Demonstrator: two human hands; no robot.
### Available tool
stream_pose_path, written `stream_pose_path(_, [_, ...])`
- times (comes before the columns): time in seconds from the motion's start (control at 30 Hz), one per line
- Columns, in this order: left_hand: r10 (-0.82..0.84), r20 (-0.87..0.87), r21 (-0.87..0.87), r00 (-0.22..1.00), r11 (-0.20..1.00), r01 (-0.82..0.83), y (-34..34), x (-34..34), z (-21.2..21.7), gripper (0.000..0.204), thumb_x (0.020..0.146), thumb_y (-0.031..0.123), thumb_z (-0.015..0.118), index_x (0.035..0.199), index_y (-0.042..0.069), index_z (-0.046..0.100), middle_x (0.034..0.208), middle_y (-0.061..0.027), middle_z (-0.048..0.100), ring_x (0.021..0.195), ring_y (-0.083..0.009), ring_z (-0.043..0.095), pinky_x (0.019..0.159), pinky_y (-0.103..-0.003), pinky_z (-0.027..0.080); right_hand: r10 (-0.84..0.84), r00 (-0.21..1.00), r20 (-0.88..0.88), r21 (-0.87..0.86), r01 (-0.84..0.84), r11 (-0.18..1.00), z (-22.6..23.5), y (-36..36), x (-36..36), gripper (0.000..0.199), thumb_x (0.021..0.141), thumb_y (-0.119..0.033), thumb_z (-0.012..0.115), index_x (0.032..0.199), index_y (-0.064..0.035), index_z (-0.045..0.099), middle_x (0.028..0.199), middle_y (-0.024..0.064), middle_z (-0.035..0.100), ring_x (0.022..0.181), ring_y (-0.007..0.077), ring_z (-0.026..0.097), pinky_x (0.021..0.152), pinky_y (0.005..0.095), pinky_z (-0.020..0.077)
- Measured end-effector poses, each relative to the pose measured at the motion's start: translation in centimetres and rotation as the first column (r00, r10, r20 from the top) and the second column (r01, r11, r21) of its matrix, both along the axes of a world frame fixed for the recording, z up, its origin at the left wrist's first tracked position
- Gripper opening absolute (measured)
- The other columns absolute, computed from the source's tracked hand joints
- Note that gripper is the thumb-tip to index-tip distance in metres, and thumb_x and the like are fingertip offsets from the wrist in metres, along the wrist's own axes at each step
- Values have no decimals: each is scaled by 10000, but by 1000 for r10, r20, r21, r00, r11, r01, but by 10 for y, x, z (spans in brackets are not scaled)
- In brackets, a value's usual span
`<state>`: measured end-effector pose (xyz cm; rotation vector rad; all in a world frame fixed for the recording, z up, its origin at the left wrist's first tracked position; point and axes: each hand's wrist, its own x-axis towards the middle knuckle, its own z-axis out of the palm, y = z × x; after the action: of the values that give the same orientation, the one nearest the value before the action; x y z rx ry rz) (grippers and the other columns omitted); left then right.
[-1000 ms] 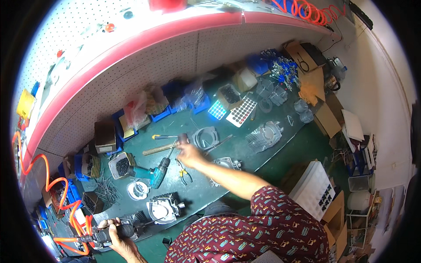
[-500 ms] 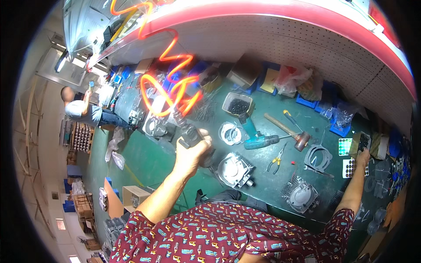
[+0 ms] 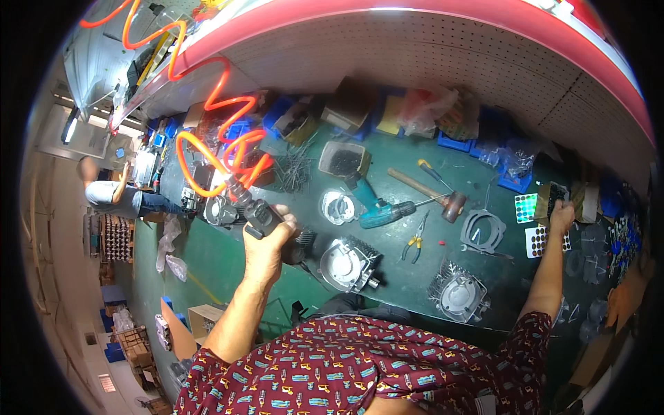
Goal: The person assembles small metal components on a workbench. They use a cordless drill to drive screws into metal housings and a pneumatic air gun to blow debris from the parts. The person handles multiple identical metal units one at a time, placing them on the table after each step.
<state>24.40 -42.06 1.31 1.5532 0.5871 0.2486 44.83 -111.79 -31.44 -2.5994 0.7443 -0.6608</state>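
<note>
My left hand (image 3: 266, 250) is closed around a dark air-powered tool (image 3: 263, 217), held up over the left part of the bench. An orange coiled air hose (image 3: 200, 187) runs from its end up to the upper left. My right hand (image 3: 562, 216) reaches into a small open box (image 3: 544, 199) of small dark parts at the right; its fingertips are hidden there. Between my hands, a silver finned metal housing (image 3: 347, 265) lies near the bench's front edge, with a second finned housing (image 3: 459, 294) further right.
On the green bench (image 3: 394, 266) lie a teal cordless drill (image 3: 382, 213), a hammer (image 3: 451, 205), pliers (image 3: 416, 243), a screwdriver (image 3: 434, 173) and a ring-shaped metal part (image 3: 482, 231). A tub of black screws (image 3: 344, 160) and blue bins (image 3: 515, 181) line the back. Another person (image 3: 114, 197) stands far left.
The whole view has swung, so the bench and its things appear further left. My left hand still holds the air tool; my right hand remains at the box of dark parts.
</note>
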Motion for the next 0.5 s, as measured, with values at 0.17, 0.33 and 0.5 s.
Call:
stream_pose_path(0.17, [-60, -28, 178, 998, 982, 64, 6, 9, 4, 256, 812, 33, 711, 1047, -3, 615, 884, -44, 647, 726, -130, 626, 673, -296, 545, 126, 913, 388, 729, -387, 565, 121, 163, 28, 244, 953, -117, 578, 1150, 25, 597, 894, 92, 644, 702, 124, 624, 590, 259, 551])
stream_pose_path(0.33, [-201, -10, 510, 980, 842, 178, 32, 28, -10, 220, 783, 48, 717, 988, 2, 651, 848, -5, 645, 745, -87, 583, 704, -260, 496, 668, 629, 399, 856, -516, -26, 255, 401, -34, 134, 936, -156, 600, 965, -50, 678, 826, 5, 647, 703, 96, 579, 614, 253, 480])
stream_pose_path(0.5, [-193, 16, 778, 981, 619, 109, 59, 15, -13, 254, 792, 117, 765, 1000, 40, 641, 792, -126, 691, 724, -235, 689, 691, -342, 525, 809, 341, 479, 713, -688, -132, 306, 602, -128, 423, 826, -363, 800, 699, 14, 655, 600, 38, 607, 588, 78, 541, 539, 304, 453])
